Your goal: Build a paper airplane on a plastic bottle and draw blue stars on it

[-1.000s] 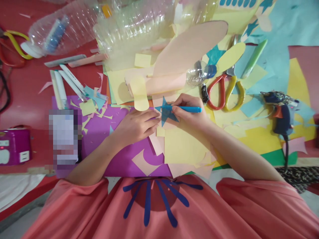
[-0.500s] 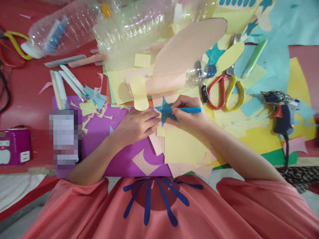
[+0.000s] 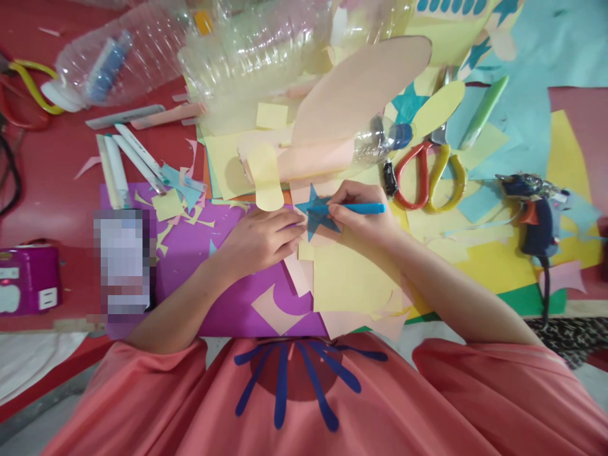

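A blue felt-tip pen [image 3: 363, 208] is pinched in my right hand [image 3: 354, 204], lying low over a blue star [image 3: 320, 220]. The pen's tip end rests on or just above the star near its middle. My left hand [image 3: 266, 234] lies with fingers stretched out, its fingertips at or beside the star's left point. Whether those fingertips touch the star I cannot tell. Pale pink and yellow paper [image 3: 356, 278] spreads under and in front of the hands. Just beyond them lies a bottle [image 3: 373, 142] wrapped in pink paper, with a large pink wing shape [image 3: 365, 82] and a yellow strip [image 3: 266, 180].
Scissors with red and yellow handles [image 3: 430, 177] and a glue gun [image 3: 534, 209] lie on the right. To the left are several markers [image 3: 137, 155], a phone [image 3: 124, 263] and a purple box [image 3: 28, 278]. Clear plastic bottles [image 3: 142, 50] lie at the back.
Hardly anything differs. My right hand and the pen have shifted very slightly over the star; my left hand stays in place.
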`<state>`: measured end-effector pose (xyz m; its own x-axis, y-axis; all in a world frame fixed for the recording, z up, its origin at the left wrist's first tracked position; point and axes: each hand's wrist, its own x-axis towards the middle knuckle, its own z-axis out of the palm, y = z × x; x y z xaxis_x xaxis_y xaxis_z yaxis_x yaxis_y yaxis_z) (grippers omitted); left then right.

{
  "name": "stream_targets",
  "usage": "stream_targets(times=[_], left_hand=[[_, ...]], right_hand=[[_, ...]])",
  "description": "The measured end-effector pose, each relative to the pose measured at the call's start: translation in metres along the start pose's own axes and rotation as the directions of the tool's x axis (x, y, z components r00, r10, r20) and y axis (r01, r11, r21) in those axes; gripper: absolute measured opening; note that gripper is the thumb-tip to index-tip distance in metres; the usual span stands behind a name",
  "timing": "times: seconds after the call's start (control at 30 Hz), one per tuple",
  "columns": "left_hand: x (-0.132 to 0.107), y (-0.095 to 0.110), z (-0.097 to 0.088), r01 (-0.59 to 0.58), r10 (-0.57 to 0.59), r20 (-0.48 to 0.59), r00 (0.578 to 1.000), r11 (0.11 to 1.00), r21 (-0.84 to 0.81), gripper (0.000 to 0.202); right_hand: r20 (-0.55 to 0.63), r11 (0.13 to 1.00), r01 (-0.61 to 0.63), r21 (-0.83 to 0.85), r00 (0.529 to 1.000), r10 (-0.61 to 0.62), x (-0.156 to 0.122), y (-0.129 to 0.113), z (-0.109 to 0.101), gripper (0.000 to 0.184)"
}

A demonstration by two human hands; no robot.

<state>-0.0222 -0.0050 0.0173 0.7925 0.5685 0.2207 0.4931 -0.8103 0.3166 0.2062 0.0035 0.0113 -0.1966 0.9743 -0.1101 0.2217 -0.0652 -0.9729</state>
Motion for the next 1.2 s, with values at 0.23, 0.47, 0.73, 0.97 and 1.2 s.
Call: stream_targets(times=[0.23,0.47,0.73,0.97,1.2], left_hand=[[0.0,0.002,-0.001,0.022,-0.022,0.023,1.0,0.999,-0.032,0.033],[0.0,0.0,0.0,0.01,-0.01,0.008,1.0,1.0,-0.028,0.032],[-0.001,-0.002,0.001,0.041,-0.038,0.045,0.998,0.997,-0.058,0.031],[-0.003,-0.004,0.004,0.035,-0.034,0.027,0.999,0.998,-0.045,0.03],[0.001,-0.005,0.0,0.015,-0.011,-0.086,0.996,0.999,0.046,0.03]], right_hand=[[0.049,1.0,-0.017,-0.014,0.999,0.018,0.0,-0.001,-0.001,0.014],[0.035,1.0,-0.017,-0.017,0.999,0.018,0.0,-0.001,-0.002,0.014],[-0.053,0.999,0.048,-0.019,0.997,-0.049,-0.002,-0.003,-0.004,0.013],[-0.431,0.886,0.457,-0.071,0.787,-0.441,-0.012,0.002,-0.019,0.029],[-0.629,0.835,0.48,-0.267,0.569,-0.529,0.005,-0.018,-0.036,0.047]])
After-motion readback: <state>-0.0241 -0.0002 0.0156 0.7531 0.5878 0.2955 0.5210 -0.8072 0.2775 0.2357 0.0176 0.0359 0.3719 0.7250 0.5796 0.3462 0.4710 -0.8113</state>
